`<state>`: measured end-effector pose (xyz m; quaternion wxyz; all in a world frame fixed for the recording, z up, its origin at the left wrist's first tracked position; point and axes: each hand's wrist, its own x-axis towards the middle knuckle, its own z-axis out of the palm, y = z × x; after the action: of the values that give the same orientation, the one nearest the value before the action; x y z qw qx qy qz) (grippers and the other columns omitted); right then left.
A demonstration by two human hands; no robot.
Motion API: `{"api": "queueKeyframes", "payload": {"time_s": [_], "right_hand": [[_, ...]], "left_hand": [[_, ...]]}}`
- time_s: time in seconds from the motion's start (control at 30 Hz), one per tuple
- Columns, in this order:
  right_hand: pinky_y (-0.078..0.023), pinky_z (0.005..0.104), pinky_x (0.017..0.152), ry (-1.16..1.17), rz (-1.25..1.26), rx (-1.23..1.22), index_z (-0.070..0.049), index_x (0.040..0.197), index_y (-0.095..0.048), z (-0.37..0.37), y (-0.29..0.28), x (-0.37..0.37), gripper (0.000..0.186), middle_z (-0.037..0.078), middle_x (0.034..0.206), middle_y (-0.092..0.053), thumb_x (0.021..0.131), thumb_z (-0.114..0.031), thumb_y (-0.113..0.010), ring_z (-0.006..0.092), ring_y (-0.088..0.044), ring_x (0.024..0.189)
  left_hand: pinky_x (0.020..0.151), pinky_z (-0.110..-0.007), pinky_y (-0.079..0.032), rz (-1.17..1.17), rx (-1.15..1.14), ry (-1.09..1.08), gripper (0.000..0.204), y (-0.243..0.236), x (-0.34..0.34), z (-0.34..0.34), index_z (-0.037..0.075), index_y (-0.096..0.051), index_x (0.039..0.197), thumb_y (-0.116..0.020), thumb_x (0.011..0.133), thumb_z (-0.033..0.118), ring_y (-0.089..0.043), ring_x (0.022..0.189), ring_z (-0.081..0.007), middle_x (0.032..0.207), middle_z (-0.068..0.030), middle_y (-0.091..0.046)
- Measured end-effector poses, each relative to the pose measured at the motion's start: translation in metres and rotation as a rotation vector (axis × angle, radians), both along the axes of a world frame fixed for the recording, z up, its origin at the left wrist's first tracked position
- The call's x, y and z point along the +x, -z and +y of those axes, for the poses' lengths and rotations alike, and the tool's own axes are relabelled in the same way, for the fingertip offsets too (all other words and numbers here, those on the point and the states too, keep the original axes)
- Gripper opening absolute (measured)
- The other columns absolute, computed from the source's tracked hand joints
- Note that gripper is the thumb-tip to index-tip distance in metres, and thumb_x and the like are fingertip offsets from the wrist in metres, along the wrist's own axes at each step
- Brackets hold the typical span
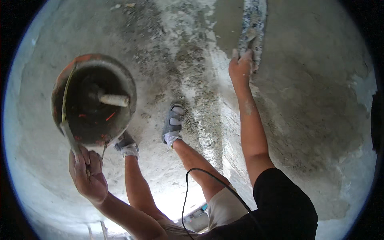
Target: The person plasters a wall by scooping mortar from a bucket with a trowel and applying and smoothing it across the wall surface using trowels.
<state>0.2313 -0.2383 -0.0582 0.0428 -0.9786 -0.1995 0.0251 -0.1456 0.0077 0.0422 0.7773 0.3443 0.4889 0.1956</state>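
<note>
My left hand (90, 172) is closed around the wire handle (65, 96) of a round, mortar-smeared bucket (130, 80) with an orange-red rim. Inside the bucket, dark residue coats the walls, and a tool with a pale, worn grip (115, 100) leans toward the right side; its blade cannot be made out. Stretched out ahead on the right, my right hand (242, 66) grips the near end of a long, flat bar (253, 30) crusted with grey mortar. The bar lies against the grey plastered surface, and its far end runs out of view.
Loose grit and mortar crumbs (154, 60) litter the concrete floor. A rough, pale ledge (230, 120) runs along the base of the damp plastered wall (308, 112) on my right. My sandalled feet (174, 122) stand just beside the bucket, and a black cable (187, 180) hangs before me.
</note>
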Motion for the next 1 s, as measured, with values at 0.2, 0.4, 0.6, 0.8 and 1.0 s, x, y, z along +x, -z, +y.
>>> {"api": "queueKeyframes", "payload": {"time_s": [0.2,0.4,0.6,0.8,1.0], "right_hand": [[-0.041,0.0483,0.083,-0.075,0.106,-0.695,0.006,0.111,-0.051,-0.031,0.158,0.008,0.036,0.019,0.100,-0.061,0.091,-0.023,-0.058,0.0326,-0.057,0.096],[-0.047,0.0478,0.072,0.138,0.253,-0.230,0.005,0.123,-0.044,-0.031,0.167,-0.021,0.045,0.027,0.112,-0.055,0.090,-0.022,-0.056,0.0355,-0.060,0.093],[-0.047,0.0417,0.078,-0.051,0.412,0.031,0.009,0.111,-0.054,-0.084,0.073,-0.130,0.057,0.026,0.098,-0.062,0.082,-0.038,-0.066,0.0382,-0.061,0.090],[-0.046,0.0292,0.082,0.616,1.136,0.125,-0.005,0.118,-0.059,-0.085,0.072,-0.180,0.046,0.008,0.106,-0.061,0.092,-0.043,-0.055,0.0167,-0.059,0.092],[-0.048,0.0398,0.081,0.862,0.937,0.097,-0.008,0.121,-0.055,-0.282,0.084,-0.075,0.054,0.007,0.108,-0.060,0.089,-0.051,-0.056,0.0209,-0.059,0.097]], "left_hand": [[0.047,-0.022,-0.015,0.009,-0.017,0.023,0.024,0.008,-0.007,0.006,0.006,-0.040,0.081,-0.038,0.097,0.023,-0.021,0.050,-0.0035,0.065,0.0042,-0.026],[0.048,-0.022,-0.016,-0.006,-0.033,-0.039,0.020,0.012,-0.015,0.009,0.003,-0.043,0.086,-0.039,0.095,0.020,-0.023,0.053,-0.0040,0.067,0.0026,-0.030],[0.049,-0.022,-0.016,-0.021,-0.068,-0.119,0.020,0.011,-0.019,0.012,0.004,-0.042,0.084,-0.040,0.095,0.020,-0.023,0.054,-0.0047,0.068,0.0026,-0.030],[0.049,-0.023,-0.015,-0.016,-0.005,-0.113,0.021,-0.003,-0.054,0.029,0.007,-0.038,0.079,-0.038,0.095,0.020,-0.022,0.054,-0.0051,0.068,0.0034,-0.024],[0.051,-0.023,-0.017,-0.078,-0.039,-0.146,0.019,0.016,-0.035,0.014,0.005,-0.041,0.086,-0.039,0.096,0.021,-0.022,0.055,-0.0054,0.067,0.0025,-0.028]]}}
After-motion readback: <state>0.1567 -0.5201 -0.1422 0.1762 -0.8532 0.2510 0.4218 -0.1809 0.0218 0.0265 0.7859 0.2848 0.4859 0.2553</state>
